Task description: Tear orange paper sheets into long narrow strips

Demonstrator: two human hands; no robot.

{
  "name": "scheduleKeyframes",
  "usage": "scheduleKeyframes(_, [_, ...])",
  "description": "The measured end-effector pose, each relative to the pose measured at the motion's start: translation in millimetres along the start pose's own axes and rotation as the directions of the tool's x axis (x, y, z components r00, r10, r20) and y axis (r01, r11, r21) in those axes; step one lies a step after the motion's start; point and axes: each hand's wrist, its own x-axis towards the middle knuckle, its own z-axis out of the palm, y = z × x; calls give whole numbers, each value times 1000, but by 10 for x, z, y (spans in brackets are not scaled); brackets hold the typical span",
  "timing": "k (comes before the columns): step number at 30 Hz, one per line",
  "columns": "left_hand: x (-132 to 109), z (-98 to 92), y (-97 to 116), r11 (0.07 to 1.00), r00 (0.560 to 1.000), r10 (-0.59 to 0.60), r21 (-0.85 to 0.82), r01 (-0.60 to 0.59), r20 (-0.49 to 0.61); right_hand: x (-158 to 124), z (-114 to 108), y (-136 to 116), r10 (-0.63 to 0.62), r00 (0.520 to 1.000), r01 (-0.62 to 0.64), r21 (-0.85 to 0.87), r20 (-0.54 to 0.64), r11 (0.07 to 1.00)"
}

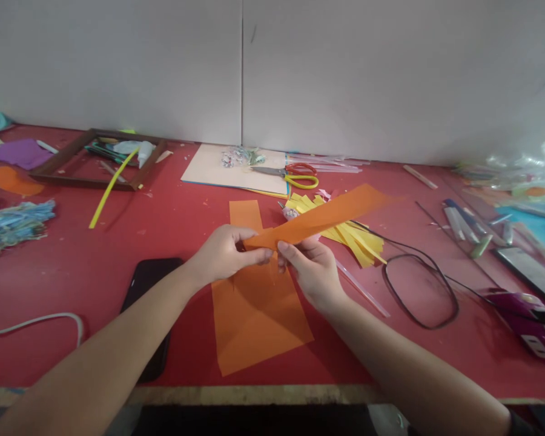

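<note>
An orange paper strip (331,212) is held up over the table, its far end slanting to the upper right and slightly blurred. My left hand (229,254) pinches its near end between thumb and fingers. Close beside it, my right hand (311,266) grips the lower edge of the same strip, thumb on top. Below both hands lies a larger sheet of orange paper (261,327), flat on the table. Another orange paper piece (244,213) sticks out behind my left hand. Some fingertips are hidden behind the strip.
A black phone (148,284) lies under my left forearm. Yellow paper strips (358,239) and a looped black cable (454,303) are to the right. Scissors (295,174) rest on pale sheets (209,166) at the back. A wooden frame (68,177) sits back left, a purple power socket (522,321) far right.
</note>
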Motion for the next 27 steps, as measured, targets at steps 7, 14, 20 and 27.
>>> scheduleKeyframes(7, [4,-1,5,997,998,-69,-37,69,13,-14,-17,7,29,998,-27,45,-50,999])
scheduleKeyframes(14, [21,-50,-32,982,996,-57,-184,44,-65,104,-128,-98,-48,972,76,115,-230,990])
scheduleKeyframes(20, [60,-40,-70,951,971,-34,-305,-41,-236,111,-227,-161,-120,959,147,88,-259,985])
scheduleKeyframes(27, [3,36,-87,923,986,156,-347,-168,-63,-51,-26,-24,7,1000,-7,25,-16,1000])
